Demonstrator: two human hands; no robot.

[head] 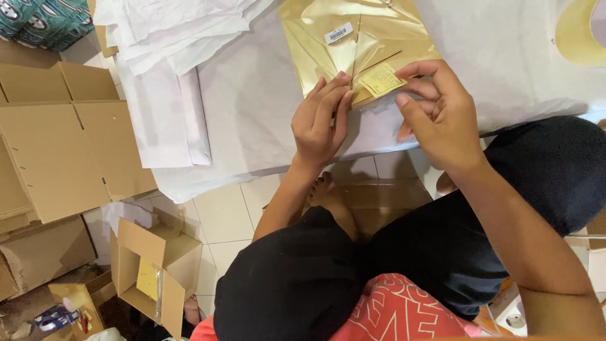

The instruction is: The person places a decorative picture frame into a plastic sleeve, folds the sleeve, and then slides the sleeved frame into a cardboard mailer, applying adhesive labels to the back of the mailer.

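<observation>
- Right hand (442, 117) has thumb and forefinger pinched narrow on the small yellow label (382, 80), gripping it at its right edge, the other fingers curled under.
- Left hand (319, 120) is laid flat, fingers together and stretched out, fingertips pressing down on the lower edge of the gold packet (353, 44) just left of the label; it clasps nothing, only presses.
- The label sits at the packet's lower right corner, tilted, lying on the glossy wrap between the two hands.
- The gold packet is a flat, shiny, clear-wrapped thing with diagonal creases, and a white barcode sticker (339, 33) near its top; it lies on the white sheet (252, 101) that covers the low work surface, at the near edge.
- Loose white paper sheets (170, 38) are piled and rumpled to the left of the packet, well apart from the hands.
- Further left, flat brown cardboard (57, 145) lies spread on the floor.
- Down at lower left an open small cardboard box (154, 271) stands on the pale floor tiles (221, 218), a yellow slip inside it.
- The person sits cross-legged in dark shorts (442, 246), a bare foot (325, 189) showing under the surface's edge.
</observation>
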